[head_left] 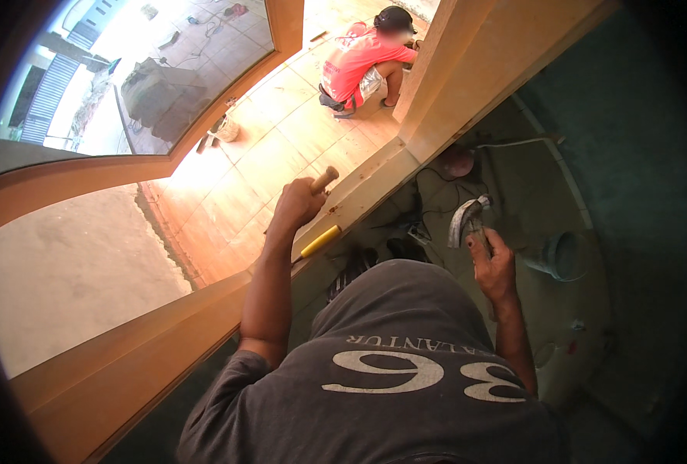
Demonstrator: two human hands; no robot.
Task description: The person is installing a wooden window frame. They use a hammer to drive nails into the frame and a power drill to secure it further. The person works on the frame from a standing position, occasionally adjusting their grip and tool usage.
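Note:
My left hand is closed around a chisel, whose thick wooden handle sticks out above the fist. My fingers mostly hide its blade. This hand is over the wooden frame rail, which has small dark nicks in it. Close by, a yellow-handled tool lies along the same rail; its working end is hard to make out. On the right, my right hand grips a claw hammer close below its metal head, raised over the dark floor and apart from the rail.
Beyond the rail, a person in a red shirt crouches on the tiles beside a wooden post. A wood-framed glass pane is at upper left. A bucket stands right of my hammer, with a cable on the floor.

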